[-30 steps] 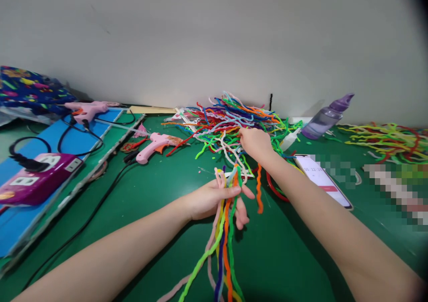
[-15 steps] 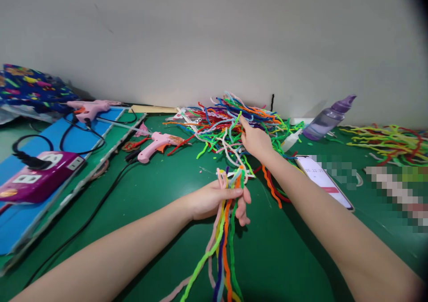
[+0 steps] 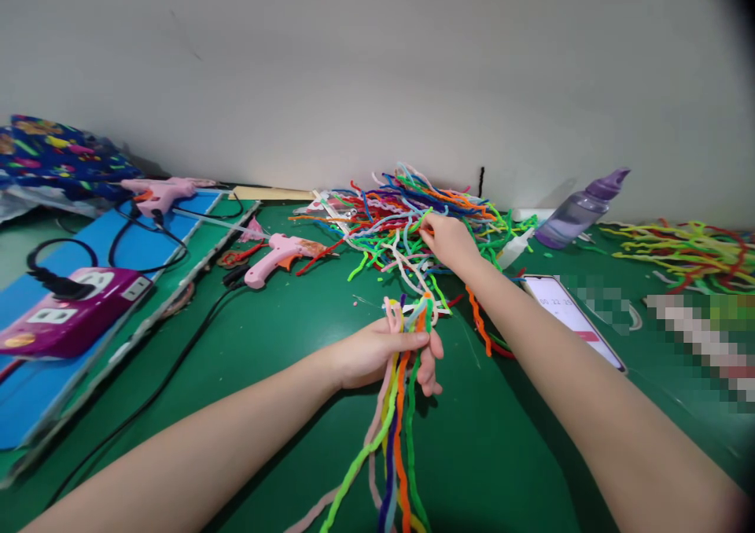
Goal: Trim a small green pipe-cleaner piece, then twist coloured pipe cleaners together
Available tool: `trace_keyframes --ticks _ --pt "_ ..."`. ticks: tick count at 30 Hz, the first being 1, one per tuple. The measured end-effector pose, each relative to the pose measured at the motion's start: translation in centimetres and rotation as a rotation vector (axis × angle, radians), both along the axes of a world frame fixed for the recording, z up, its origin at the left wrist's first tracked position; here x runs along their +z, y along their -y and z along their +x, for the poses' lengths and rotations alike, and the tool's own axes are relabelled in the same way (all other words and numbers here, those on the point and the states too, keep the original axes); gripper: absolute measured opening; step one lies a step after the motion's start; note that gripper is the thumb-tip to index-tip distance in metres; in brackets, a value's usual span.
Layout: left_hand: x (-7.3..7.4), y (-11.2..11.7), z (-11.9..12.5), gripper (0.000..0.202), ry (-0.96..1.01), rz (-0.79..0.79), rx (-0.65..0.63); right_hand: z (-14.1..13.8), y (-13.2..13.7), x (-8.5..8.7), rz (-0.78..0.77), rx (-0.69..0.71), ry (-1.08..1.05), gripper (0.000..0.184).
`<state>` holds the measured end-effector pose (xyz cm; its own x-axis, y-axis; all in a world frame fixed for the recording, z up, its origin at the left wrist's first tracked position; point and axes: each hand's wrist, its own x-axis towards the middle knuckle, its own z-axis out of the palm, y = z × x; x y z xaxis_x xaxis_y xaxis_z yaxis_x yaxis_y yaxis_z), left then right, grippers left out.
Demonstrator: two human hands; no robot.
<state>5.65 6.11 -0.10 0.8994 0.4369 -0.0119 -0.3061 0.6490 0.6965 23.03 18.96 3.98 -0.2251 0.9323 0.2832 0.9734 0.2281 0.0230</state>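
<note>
My left hand (image 3: 383,352) is closed around a bundle of fuzzy pipe cleaners (image 3: 401,423) in pink, yellow, lime, purple, light blue, orange and green. Short ends poke up above the thumb, while the long tails hang toward me. Farther off, my right hand (image 3: 451,242) reaches into a heap of mixed pipe cleaners (image 3: 377,222) by the wall. Its thumb and index finger pinch together at a lime-green strand there. Part of the heap is hidden behind that hand.
Left of the heap lies a pink glue gun (image 3: 280,259); another glue gun (image 3: 162,195) rests on a blue board (image 3: 194,211) with a purple power strip (image 3: 76,313). On the right are a white-tipped bottle (image 3: 514,248), a purple water bottle (image 3: 575,215), a phone (image 3: 569,317) and more pipe cleaners (image 3: 684,250).
My right hand's index finger, stretched out before, has bent in to meet the thumb in a pinch at the heap. My left hand keeps its bundle in nearly the same place.
</note>
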Motion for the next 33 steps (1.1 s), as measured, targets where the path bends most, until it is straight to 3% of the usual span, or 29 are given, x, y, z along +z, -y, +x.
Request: trace_keyframes --ticks 11,19,25,30,33 --pt "0.0 0.0 0.0 0.019 -0.009 0.001 0.011 -0.7 -0.3 -1.4 0.058 -0.216 0.002 0.027" --pt "0.1 -0.1 -0.1 0.019 -0.016 -0.013 0.011 -0.6 1.0 0.3 0.134 -0.14 0.013 0.025" --pt "-0.1 -0.2 -0.1 0.02 -0.018 0.0 0.004 0.4 1.9 1.5 0.044 -0.222 -0.031 0.027" --pt "-0.3 -0.1 -0.1 0.019 -0.012 0.004 0.014 1.6 2.2 2.0 0.059 -0.166 -0.097 0.023" --pt "-0.4 -0.2 -0.1 0.02 -0.022 0.011 0.014 2.0 2.3 2.0 0.108 -0.22 -0.105 0.026"
